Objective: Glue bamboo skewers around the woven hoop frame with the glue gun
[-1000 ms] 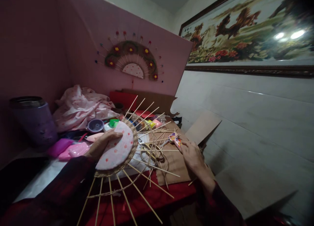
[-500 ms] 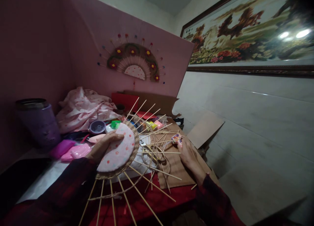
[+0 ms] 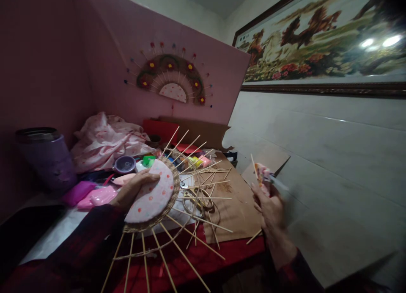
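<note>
From the head-worn view, the fingers of the left grip point(image 3: 136, 185) are hidden beneath a half-round fan of red-dotted pale cloth with a woven straw rim point(image 3: 154, 191); several of its thin wooden sticks point(image 3: 185, 257) run off the bottom edge. Motion blurs the small, bright-patterned tool point(image 3: 263, 175) in the right grip point(image 3: 271, 208), leaving its exact shape hard to make out.

The fan lies in the left grip, closed on its straight side, thumb flat on the cloth. Well apart to the right, the other grip is closed around the tool, above the edge of a brown cardboard sheet point(image 3: 236, 210).

The fan's sticks and a loop of tan cord point(image 3: 136, 255) partly cover gold-coloured scissors point(image 3: 187, 194) on the red-covered table point(image 3: 234, 251). A purple tumbler point(image 3: 47, 161) and crumpled pink cloth point(image 3: 108, 140) sit at left; behind, a flower-trimmed fan point(image 3: 173, 92) hangs on a pink board point(image 3: 108, 43).
</note>
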`<move>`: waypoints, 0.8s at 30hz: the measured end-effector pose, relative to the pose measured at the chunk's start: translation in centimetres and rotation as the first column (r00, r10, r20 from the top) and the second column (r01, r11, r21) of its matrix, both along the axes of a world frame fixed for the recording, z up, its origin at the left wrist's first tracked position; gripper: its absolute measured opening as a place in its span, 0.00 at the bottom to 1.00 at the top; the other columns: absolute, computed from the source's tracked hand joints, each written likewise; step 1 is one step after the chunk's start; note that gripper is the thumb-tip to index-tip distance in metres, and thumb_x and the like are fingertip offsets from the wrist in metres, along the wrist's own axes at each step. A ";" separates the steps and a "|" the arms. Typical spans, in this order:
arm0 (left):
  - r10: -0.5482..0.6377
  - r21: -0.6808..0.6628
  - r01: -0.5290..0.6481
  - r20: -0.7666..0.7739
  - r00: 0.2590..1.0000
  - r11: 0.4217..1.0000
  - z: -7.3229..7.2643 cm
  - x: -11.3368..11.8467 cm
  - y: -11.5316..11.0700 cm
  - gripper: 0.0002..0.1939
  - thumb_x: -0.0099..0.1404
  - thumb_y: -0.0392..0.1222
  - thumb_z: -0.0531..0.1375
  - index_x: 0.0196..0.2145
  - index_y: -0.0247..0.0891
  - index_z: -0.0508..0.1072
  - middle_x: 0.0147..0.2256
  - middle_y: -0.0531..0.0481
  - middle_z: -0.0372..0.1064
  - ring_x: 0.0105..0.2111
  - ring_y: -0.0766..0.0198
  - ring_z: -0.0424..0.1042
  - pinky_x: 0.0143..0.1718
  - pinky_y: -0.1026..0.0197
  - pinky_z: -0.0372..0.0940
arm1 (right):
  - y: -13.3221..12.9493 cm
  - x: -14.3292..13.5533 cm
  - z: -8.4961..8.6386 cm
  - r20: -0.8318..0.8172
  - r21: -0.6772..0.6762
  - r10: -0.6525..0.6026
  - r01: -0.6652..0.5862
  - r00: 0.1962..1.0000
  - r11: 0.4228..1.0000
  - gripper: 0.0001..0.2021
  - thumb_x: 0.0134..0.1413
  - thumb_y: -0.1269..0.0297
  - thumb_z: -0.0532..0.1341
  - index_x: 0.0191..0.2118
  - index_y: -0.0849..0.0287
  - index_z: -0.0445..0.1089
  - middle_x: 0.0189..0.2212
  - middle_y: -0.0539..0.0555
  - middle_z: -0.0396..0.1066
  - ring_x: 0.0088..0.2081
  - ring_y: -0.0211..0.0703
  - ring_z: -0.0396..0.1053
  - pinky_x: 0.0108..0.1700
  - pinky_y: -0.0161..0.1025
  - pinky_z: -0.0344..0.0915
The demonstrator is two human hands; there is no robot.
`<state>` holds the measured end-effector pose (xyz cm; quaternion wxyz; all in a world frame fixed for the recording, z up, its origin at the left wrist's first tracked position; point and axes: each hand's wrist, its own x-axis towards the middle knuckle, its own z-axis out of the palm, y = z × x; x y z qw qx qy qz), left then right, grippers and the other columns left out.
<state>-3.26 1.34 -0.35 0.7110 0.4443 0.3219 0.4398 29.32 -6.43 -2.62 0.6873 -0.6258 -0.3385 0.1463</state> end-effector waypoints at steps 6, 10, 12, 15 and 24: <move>0.007 0.041 -0.005 -0.043 0.999 0.999 -0.1 0.1 0.1 0.11 0.49 0.38 0.62 0.32 0.33 0.69 0.21 0.49 0.70 0.17 0.62 0.69 0.16 0.65 0.61 | -6.4 -3.2 3.8 -0.351 0.209 0.490 -0.444 0.798 0.871 0.12 0.45 0.58 0.65 0.34 0.56 0.64 0.22 0.43 0.53 0.16 0.26 0.44 0.13 0.24 0.40; 0.012 0.046 -0.008 -0.075 0.997 0.999 -0.1 0.1 0.1 0.11 0.49 0.39 0.63 0.31 0.33 0.70 0.20 0.50 0.69 0.16 0.64 0.68 0.15 0.66 0.60 | -9.4 -4.6 3.9 -0.487 0.046 0.714 -0.802 0.502 0.595 0.18 0.49 0.48 0.60 0.24 0.59 0.61 0.17 0.44 0.49 0.16 0.26 0.40 0.14 0.25 0.41; 0.012 0.044 -0.009 -0.080 0.997 0.999 0.1 0.1 0.1 0.10 0.49 0.39 0.63 0.31 0.33 0.70 0.19 0.50 0.69 0.15 0.64 0.67 0.15 0.66 0.60 | -10.1 -5.4 3.8 -0.517 -0.040 0.736 -0.871 0.437 0.489 0.21 0.51 0.44 0.57 0.24 0.59 0.60 0.15 0.43 0.48 0.15 0.26 0.39 0.14 0.25 0.39; 0.015 0.050 -0.011 -0.077 0.997 0.999 0.2 0.2 0.0 0.10 0.49 0.38 0.63 0.31 0.33 0.70 0.20 0.50 0.70 0.16 0.64 0.68 0.17 0.65 0.61 | -10.3 -6.8 3.9 -0.509 -0.123 0.708 -0.855 0.490 0.503 0.21 0.48 0.43 0.58 0.25 0.59 0.59 0.18 0.45 0.52 0.16 0.25 0.44 0.14 0.25 0.41; -0.013 0.098 0.025 -0.118 0.993 0.995 0.0 -0.1 0.1 0.08 0.52 0.39 0.61 0.31 0.35 0.69 0.22 0.52 0.70 0.18 0.65 0.68 0.18 0.67 0.60 | -9.4 -8.1 3.0 -0.585 -0.118 0.679 -0.875 0.443 0.469 0.22 0.52 0.43 0.54 0.25 0.59 0.58 0.12 0.41 0.49 0.13 0.24 0.38 0.13 0.23 0.40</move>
